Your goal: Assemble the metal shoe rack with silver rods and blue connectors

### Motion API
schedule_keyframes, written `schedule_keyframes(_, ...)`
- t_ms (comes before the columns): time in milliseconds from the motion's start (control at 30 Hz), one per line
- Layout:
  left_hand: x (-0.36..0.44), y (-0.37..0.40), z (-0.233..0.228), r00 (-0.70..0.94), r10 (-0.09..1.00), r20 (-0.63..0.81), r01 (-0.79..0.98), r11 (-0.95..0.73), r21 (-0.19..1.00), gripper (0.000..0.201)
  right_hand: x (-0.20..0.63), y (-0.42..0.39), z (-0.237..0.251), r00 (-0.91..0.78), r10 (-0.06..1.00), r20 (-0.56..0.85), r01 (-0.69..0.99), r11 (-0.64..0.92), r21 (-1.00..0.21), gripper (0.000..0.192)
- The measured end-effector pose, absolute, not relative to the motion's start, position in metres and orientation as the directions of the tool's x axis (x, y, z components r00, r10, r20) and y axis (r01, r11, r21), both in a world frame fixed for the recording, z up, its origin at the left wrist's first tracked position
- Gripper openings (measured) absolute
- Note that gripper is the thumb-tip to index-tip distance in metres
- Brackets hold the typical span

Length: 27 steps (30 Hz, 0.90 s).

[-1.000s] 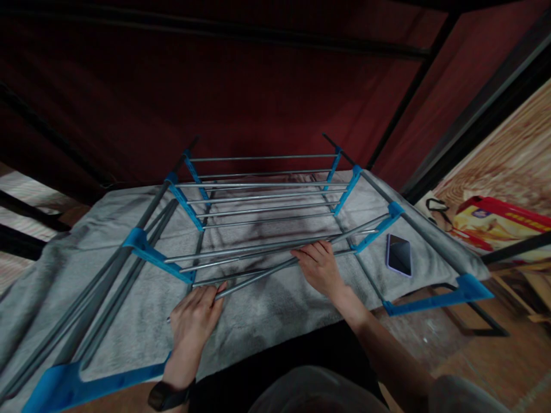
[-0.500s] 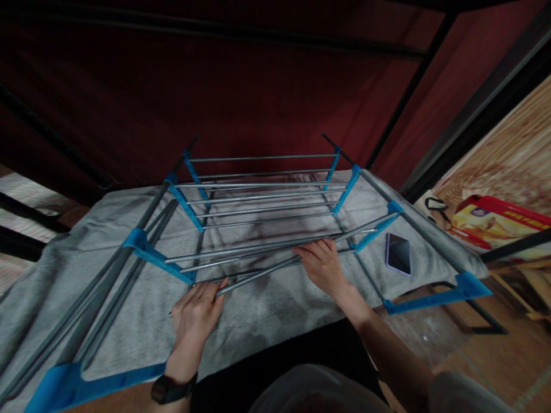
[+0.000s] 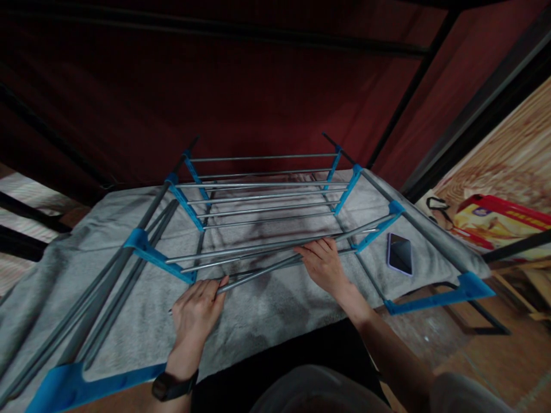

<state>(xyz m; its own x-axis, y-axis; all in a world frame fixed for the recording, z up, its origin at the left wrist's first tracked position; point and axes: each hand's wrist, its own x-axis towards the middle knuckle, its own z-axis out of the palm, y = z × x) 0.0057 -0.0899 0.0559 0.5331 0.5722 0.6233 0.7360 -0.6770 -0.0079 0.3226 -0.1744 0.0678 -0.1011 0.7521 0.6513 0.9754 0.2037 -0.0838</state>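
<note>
A rack frame of grey metal tubes with blue plastic brackets [image 3: 160, 263] lies on a grey blanket. My left hand [image 3: 198, 307] is closed around the near left part of a loose grey metal tube [image 3: 253, 275], whose tip pokes out past the little finger. The same tube slants up to the right, where my right hand [image 3: 322, 261] is wrapped over it near the rack's front rungs. Its far part passes under the right fingers, so where it ends is hidden. Several rungs [image 3: 267, 196] span the brackets farther back. A dark watch is on my left wrist.
More grey tubes [image 3: 118, 307] lie along the left side on the grey blanket [image 3: 284, 321]. At the right are a phone [image 3: 399, 253] and a red and yellow package [image 3: 503, 223]. Black metal bars and a dark red curtain [image 3: 258, 92] stand behind.
</note>
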Motion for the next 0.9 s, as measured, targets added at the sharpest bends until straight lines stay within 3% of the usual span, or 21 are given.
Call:
schedule_keyframes(333,0.007,-0.081,0.072,0.496,0.536,0.683,0.775,-0.628,-0.069,0.038,0.317,-0.172,0.08,-0.093,0.733,0.673,0.97,0.218,-0.104,0.027)
schedule_keyframes(633,0.006,-0.06,0.093,0.533,0.516,0.671,0.752,-0.652,-0.095,0.037,0.288,-0.159,0.102,-0.242,0.79,0.563,0.95,0.31,-0.027,0.028)
schedule_keyframes(900,0.017,-0.047,0.111,0.563,0.541,0.625,0.769,-0.619,-0.157,0.043,0.298,-0.142,0.116,-0.303,0.78,0.548,0.941,0.335,0.044,0.022)
